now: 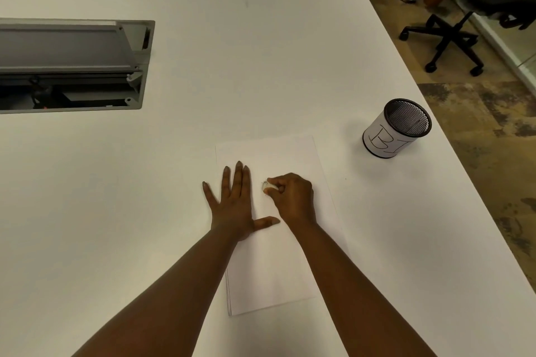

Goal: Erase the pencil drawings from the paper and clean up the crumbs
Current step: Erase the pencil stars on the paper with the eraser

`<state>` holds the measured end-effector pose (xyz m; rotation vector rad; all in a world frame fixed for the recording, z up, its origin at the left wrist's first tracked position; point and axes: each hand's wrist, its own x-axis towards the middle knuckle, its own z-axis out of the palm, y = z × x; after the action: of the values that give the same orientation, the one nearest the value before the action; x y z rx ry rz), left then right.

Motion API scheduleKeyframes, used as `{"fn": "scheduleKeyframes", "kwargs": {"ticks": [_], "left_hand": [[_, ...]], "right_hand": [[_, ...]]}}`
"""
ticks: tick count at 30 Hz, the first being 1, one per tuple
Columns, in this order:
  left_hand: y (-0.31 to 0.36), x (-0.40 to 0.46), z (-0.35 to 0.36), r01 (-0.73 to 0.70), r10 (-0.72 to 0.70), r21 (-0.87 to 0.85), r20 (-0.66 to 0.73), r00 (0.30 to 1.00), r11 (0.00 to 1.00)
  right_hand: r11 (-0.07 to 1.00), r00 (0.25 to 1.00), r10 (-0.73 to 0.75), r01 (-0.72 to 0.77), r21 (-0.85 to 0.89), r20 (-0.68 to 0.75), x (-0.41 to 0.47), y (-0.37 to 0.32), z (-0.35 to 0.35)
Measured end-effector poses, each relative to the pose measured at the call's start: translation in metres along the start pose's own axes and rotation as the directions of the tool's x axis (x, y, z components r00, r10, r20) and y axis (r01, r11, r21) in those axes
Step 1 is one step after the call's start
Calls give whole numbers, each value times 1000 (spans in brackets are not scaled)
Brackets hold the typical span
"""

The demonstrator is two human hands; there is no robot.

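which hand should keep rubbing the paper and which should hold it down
Right hand for the rubbing: it already pinches the eraser against the paper. The left hand lies flat with its fingers spread across the sheet's left edge, well placed to pin it.

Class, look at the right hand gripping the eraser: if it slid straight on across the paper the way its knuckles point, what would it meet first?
Most likely the left hand. The right hand holds the eraser pointing leftward across the paper, and the left hand's flat fingers lie just beyond the eraser's tip, apart from it.
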<state>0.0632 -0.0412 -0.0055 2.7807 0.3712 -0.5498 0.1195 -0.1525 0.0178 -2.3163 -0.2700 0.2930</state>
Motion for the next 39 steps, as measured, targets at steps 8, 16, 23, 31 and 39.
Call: {"fn": "scheduleKeyframes", "kwargs": {"ticks": [8,16,23,31,39], "left_hand": [[2,-3,-2,27,-27,-4,-9,1000,1000],[0,-1,1,6,-6,-8,-20,1000,1000],[1,-1,0,24,-24,16,-13,1000,1000],[2,-2,0,33,-33,2,-35,999,999],[0,-1,3,29,-29,6,-37,999,1000]], "right_hand": [[999,1000,8,-8,-41,-4,17,-5,2],[999,999,50,-50,5,20,-9,1,-2],[998,1000,6,-6,-66,-2,12,-6,9],[993,999,31,-27,-115,33,9,-4,9],[995,996,84,-82,-65,26,-12,4,-2]]}}
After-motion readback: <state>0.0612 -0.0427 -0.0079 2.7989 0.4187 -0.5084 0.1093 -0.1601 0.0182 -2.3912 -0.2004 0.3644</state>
